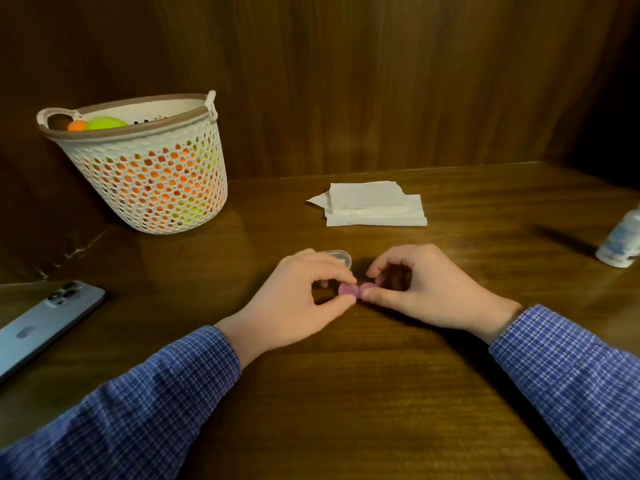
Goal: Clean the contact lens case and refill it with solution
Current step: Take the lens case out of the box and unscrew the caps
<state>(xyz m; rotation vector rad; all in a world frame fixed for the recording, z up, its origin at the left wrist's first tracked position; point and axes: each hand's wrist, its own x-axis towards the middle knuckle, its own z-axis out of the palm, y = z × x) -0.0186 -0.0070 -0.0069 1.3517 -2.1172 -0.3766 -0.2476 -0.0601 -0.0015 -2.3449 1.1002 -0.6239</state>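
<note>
Both hands meet at the middle of a brown wooden table (346,393), on a small pink lens case (353,290). Left hand (294,296) pinches the case's left round cap between thumb and forefinger. Right hand (422,289) pinches the right side of the case, thumb low, fingers curled over it; most of that side is hidden by the fingers. Case sits low at the table surface; can't tell if it touches the wood.

Taking the case as landmark: a clear plastic lid or container (341,256) lies just behind it, partly hidden by the left hand's fingers. Further behind, slightly right, a stack of folded white tissues (374,206). Far right, a white bottle (621,239) with a pale label, tilted, cut by the picture's edge. Far left and behind, a white perforated basket (149,168) with a brown rim, holding orange and green round things. Left and nearer the person, a phone (41,327) lies back side up. Both sleeves are blue checked.
</note>
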